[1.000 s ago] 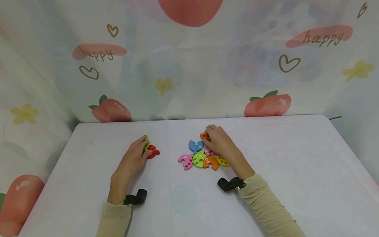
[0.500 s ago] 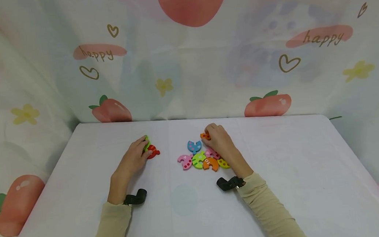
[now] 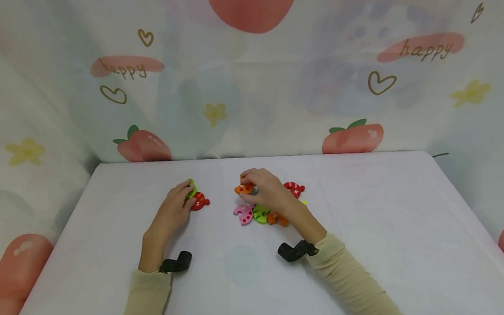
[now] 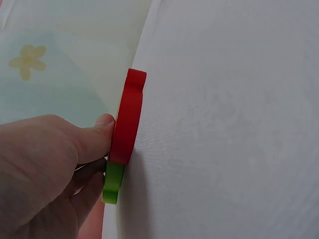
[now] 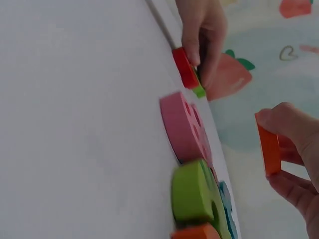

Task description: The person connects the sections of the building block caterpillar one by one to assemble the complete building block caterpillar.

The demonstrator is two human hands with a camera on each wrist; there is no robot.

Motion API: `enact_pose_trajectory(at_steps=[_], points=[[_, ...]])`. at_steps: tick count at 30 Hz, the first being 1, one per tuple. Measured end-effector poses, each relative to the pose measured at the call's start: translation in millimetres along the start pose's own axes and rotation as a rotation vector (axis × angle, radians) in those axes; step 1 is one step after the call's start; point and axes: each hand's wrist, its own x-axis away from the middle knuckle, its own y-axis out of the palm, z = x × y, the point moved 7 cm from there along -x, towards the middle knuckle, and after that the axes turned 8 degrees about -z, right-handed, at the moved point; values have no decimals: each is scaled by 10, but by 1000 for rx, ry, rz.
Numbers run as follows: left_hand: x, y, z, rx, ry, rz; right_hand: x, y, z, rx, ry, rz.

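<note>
In the head view my left hand [image 3: 171,212] holds a red numbered puzzle piece [image 3: 200,200] and a green one [image 3: 193,190] on the table's left half. The left wrist view has the thumb on the red piece [image 4: 128,119], with the fingers by the green piece [image 4: 113,181]. My right hand [image 3: 269,191] pinches an orange spotted puzzle piece [image 3: 243,190] between thumb and fingertips. That orange piece [image 5: 270,149] hangs above the table in the right wrist view. Below the right hand lie pink [image 3: 244,214], green [image 3: 261,215] and orange [image 3: 278,218] pieces; a blue one is mostly hidden.
Another red numbered piece [image 3: 294,189] lies just right of the right hand. A white cloth covers the table [image 3: 239,295], and a printed curtain [image 3: 248,99] rises behind its far edge. Both wrists wear black camera mounts [image 3: 177,263].
My right hand has moved left with the orange spotted piece, from the group's far right side to over the blue piece. The red piece on the right now shows. The left hand holds its place.
</note>
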Motion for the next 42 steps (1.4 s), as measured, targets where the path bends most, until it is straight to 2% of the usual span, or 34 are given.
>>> enact_pose_trajectory(at_steps=[3,6,16,23,31,42], points=[[-7,-4,-5,5,8,11,-110,186,-159,6,-51,-63],[-15,-10,3,1,10,15,-228,339,-255,-18,-49,-110],[-27,-36,29,-10,48,24,-481,651,-417,-28,-70,-135],[-28,-46,54,-12,27,11,-501,704,-399,-19,-35,-138],[-10,-46,33,-24,36,20,-491,756,-381,-48,-9,-121],[2,-36,14,-26,22,-2,-487,812,-362,-38,54,-192]])
